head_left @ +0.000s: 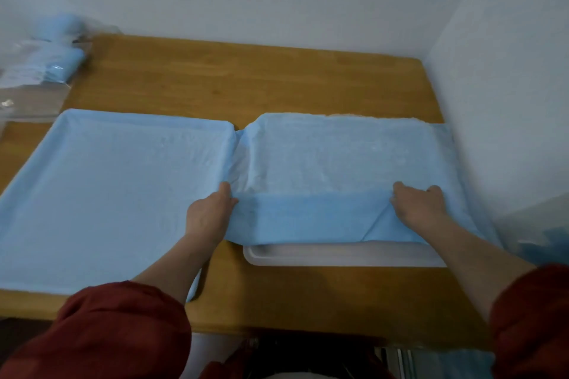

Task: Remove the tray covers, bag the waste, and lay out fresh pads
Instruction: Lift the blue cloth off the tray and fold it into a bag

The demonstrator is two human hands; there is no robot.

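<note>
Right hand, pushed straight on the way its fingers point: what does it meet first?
Probably more of the blue pad over the white tray; the right hand grips its folded near edge.

Left pad [117, 188]: pale blue, spread flat over its tray, near-left of the desk. Right pad [338, 157]: blue, by the desk's right edge, near hem folded back, baring the white tray [338, 255] rim. Pad pack [58, 64]: clear-wrapped, far-left corner.

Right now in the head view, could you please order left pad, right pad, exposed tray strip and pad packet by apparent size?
1. left pad
2. right pad, its near edge folded back
Unranked: exposed tray strip and pad packet, farther and blurred, look alike.
</note>
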